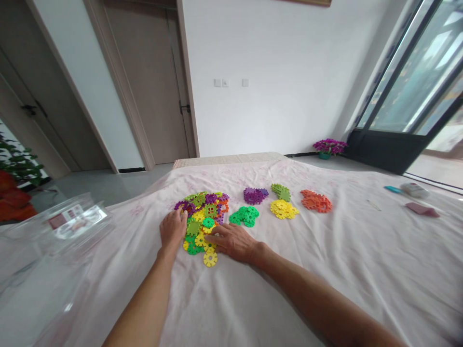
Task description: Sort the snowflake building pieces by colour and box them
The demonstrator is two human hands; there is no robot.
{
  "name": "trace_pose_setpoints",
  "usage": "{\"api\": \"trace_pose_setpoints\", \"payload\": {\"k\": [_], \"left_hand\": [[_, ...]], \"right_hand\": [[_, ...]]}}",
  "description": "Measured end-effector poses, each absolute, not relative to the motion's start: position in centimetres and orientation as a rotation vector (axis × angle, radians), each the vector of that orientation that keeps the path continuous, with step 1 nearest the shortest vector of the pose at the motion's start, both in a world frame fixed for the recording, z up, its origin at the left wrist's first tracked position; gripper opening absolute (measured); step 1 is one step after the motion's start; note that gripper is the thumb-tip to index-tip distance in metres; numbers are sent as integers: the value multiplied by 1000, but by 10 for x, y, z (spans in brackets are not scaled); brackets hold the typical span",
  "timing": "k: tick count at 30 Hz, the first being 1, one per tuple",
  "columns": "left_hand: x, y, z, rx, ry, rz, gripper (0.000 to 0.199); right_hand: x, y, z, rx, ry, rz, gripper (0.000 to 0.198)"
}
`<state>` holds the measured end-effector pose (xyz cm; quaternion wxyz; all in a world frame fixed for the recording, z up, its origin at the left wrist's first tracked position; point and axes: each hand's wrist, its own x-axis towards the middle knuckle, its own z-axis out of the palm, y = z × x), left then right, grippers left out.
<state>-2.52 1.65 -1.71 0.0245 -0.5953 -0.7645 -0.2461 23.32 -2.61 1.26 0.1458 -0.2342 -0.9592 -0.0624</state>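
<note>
A mixed pile of plastic building pieces lies in front of me, with yellow and green notched discs, olive squares (194, 227), purple and orange pieces. My left hand (173, 228) rests against the pile's left edge, thumb apart from the fingers, near purple pieces (185, 206). On the right side of the pile, my right hand (233, 241) reaches in with fingers stretched out over yellow discs (201, 239); its fingertips touch them. One yellow disc (210, 258) lies at the near end. A green disc (208, 222) sits on top of the pile, between the hands.
Separate heaps lie to the right: green discs (245, 216), purple squares (254, 195), olive squares (281, 191), yellow discs (284, 209) and orange squares (317, 201). Clear plastic packaging (72, 221) is at the left. A wrinkled pale cloth (325, 270) covers the surface. Small items (414, 190) lie far right.
</note>
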Motion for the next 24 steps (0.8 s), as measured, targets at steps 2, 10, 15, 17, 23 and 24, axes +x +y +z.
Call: {"api": "trace_pose_setpoints", "payload": {"k": [2, 10, 15, 17, 23, 24], "left_hand": [[-27, 17, -17, -1852, -2358, -784, 47], [-32, 13, -16, -1893, -2362, -901, 48], [-33, 12, -18, -1918, -2308, -834, 47], [-32, 12, -19, -1924, -2291, -807, 46], [-32, 14, -21, -1923, -2273, -763, 46], [-32, 14, -21, -1923, -2273, -752, 46]], "right_hand": [[232, -27, 12, -646, -2771, -181, 31], [235, -27, 5, -609, -2596, -74, 21], [260, -4, 3, -982, -2201, 76, 25], [284, 12, 4, -1150, -2002, 90, 25], [372, 48, 7, -1635, -1538, 6, 31], [384, 50, 7, -1709, -1487, -9, 32]]}}
